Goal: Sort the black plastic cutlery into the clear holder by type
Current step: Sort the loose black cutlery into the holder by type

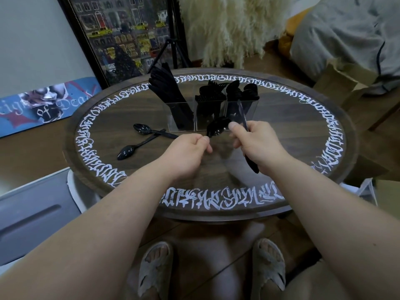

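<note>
Left of centre, 2 loose black plastic spoons (140, 138) lie crossed on the round dark wooden counter with white lettering (303, 135), just beside the clear 3-compartment plastic holder (213, 114). Its left compartment holds what appear to be knives, the middle forks, the right spoons. The left hand (188, 152), fingers curled, pinches the handle end of a black plastic spoon (217, 127) held in front of the holder. The right hand (258, 142) grips a long black plastic utensil (251, 162), type not discernible; whether its thumb also touches the held spoon cannot be told. To do this step well, separate the 2 pieces fully, identify each head, then lower each handle-first into its matching compartment.
</note>
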{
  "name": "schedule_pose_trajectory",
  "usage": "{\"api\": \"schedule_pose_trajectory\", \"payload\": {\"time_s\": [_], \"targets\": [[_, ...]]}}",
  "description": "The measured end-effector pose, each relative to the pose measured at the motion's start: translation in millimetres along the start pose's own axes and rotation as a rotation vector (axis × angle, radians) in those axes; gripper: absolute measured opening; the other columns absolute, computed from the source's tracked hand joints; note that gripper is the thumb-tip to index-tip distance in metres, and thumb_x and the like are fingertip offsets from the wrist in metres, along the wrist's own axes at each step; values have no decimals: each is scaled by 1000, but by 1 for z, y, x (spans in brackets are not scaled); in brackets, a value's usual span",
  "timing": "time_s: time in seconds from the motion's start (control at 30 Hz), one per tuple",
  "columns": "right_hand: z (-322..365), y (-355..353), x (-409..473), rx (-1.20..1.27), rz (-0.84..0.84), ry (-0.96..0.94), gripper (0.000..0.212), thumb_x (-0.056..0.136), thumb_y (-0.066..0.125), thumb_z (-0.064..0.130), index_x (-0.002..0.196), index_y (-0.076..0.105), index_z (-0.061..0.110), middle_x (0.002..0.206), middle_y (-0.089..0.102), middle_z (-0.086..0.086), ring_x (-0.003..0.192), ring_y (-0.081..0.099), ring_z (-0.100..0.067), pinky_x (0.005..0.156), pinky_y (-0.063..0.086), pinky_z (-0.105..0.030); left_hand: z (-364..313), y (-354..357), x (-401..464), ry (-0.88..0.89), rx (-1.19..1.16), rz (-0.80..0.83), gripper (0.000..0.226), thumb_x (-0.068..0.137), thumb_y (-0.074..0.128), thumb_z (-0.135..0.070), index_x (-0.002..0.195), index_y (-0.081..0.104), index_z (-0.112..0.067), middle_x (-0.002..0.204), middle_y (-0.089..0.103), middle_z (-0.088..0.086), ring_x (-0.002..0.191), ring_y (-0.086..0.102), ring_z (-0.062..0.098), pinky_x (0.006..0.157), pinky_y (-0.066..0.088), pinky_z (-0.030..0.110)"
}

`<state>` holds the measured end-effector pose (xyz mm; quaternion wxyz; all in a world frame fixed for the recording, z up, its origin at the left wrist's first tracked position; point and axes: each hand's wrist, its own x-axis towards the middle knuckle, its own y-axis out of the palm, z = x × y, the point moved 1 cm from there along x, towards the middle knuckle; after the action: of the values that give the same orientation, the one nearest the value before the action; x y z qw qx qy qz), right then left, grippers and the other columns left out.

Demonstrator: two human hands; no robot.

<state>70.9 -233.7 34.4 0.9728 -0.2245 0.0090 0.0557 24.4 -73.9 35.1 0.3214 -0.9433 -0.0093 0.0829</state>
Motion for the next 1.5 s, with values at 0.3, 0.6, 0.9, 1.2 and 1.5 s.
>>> {"api": "schedule_pose_trajectory", "payload": {"time_s": [0.3,0.6,0.9,1.2,1.5], "targets": [[0,5,-12,-726,405,-294,42,94,52,44,60,50,21,57,54,0,58,53,-19,58,43,-31,-1,-5,0,10,-80,-20,49,95,45,-50,93,66,-5,68,51,-5,64,47,11,65,39,28],[0,-17,-5,-375,312,-54,14,85,67,32,89,66,19,81,63,5,76,59,-11,69,53,-32,2,-15,-2,31,23,-99,28,98,47,-32,77,50,-14,68,46,-3,63,42,12,59,34,28],[-10,-34,10,-80,-97,-60,25,83,64,2,73,62,25,72,62,0,66,55,-13,61,45,-24,8,-12,6,-61,-31,-123,42,102,32,-36,76,56,-14,68,50,0,62,43,16,66,36,31],[2,-36,-2,-69,81,-232,20,83,68,2,76,70,21,73,67,5,67,57,-2,71,49,-20,16,-9,8,-68,130,-41,38,102,33,-31,76,53,-13,75,57,3,76,55,24,74,44,35],[-1,-13,3,-43,-35,-243,24,78,75,9,69,59,23,67,58,9,60,51,-2,62,45,-15,-2,9,-1,23,24,114,46,102,28,-42,72,50,-15,63,54,-2,57,48,12,64,41,28]]}}
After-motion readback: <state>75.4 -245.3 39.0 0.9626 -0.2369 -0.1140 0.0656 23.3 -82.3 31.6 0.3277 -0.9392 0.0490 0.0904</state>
